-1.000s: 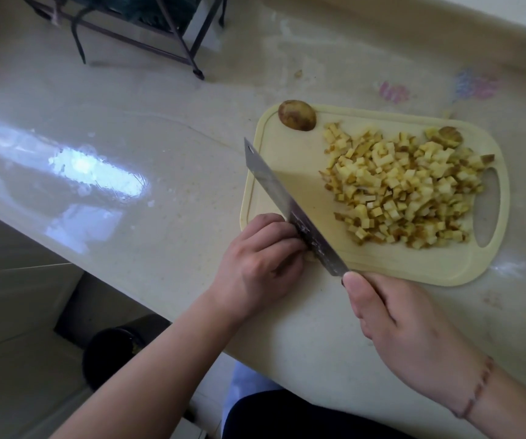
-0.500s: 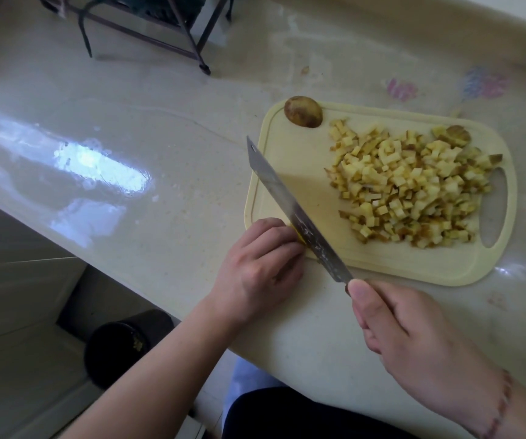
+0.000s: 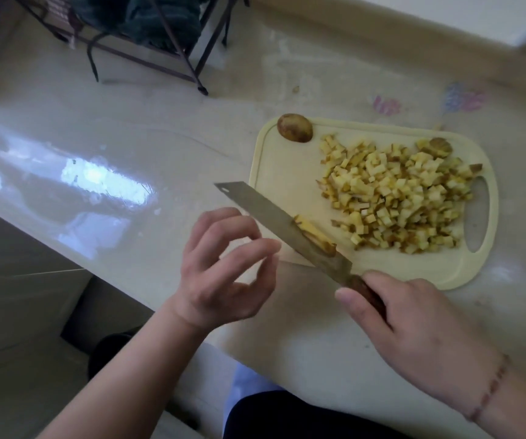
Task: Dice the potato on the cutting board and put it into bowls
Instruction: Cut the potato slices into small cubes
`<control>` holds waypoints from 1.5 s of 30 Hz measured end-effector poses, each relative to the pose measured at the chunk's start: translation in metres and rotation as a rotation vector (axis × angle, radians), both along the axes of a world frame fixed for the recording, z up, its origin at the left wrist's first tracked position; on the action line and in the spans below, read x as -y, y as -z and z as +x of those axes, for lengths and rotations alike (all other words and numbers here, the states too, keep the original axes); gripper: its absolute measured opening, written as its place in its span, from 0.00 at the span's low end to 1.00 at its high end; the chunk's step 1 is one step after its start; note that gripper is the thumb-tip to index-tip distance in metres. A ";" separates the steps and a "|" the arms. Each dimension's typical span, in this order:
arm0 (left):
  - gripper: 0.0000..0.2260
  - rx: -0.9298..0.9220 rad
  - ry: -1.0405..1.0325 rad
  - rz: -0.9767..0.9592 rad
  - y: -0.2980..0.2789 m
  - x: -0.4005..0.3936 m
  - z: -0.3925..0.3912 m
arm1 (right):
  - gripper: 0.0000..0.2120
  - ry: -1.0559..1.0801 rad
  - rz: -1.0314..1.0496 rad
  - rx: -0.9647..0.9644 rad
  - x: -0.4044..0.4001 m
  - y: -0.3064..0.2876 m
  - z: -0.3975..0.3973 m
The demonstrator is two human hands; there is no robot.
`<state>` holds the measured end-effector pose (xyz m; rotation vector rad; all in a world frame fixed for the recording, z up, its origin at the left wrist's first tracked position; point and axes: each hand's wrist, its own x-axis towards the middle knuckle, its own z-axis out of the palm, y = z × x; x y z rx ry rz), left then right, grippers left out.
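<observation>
— What do your hands do, the near ones first?

— My right hand [image 3: 413,315] is nearest, at the counter [image 3: 287,337] edge. Its fingers are curled round the wooden handle of the knife [image 3: 290,231] and grip it. The thumb lies along the side of the handle. On this wrist I wear a thin bracelet [image 3: 489,391].

— And the left one?

— My left hand [image 3: 223,274] is in the air just beside the blade, on its left. The fingers are spread and a little bent, and they hold nothing. I cannot tell if the fingertips touch the blade.

— Where does the blade point?

— It goes up and to the left from my right hand, over the near-left corner of the board [image 3: 284,172]. A long strip [image 3: 314,236] of potato lies against the right face of the blade.

— And the rest of the potato?

— Further on the board is a big pile of dice [image 3: 407,194], on the side with the handle hole. At the far-left corner of the board lies one end piece [image 3: 295,127] with brown skin. Another skin piece [image 3: 439,146] lies at the far edge of the pile.

— Behind the board?

— A dark metal rack [image 3: 166,55] stands on the counter, far left.
</observation>
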<state>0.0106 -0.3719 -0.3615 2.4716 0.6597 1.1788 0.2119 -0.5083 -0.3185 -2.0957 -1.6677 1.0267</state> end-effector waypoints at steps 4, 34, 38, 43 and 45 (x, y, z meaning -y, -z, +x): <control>0.12 -0.409 0.188 -0.152 -0.039 -0.024 0.010 | 0.22 -0.142 -0.022 0.235 0.001 -0.004 -0.003; 0.14 -1.005 0.941 0.064 -0.031 -0.076 0.081 | 0.26 -0.089 0.264 0.410 0.028 0.003 -0.017; 0.11 -0.990 0.893 0.152 -0.020 -0.094 0.086 | 0.33 -0.078 0.288 0.423 0.046 0.003 -0.012; 0.11 -0.918 0.878 0.270 -0.003 -0.102 0.091 | 0.35 -0.039 0.293 0.463 0.089 0.007 0.007; 0.13 -0.877 0.883 0.245 0.000 -0.101 0.088 | 0.36 -0.002 0.285 0.473 0.104 0.013 0.014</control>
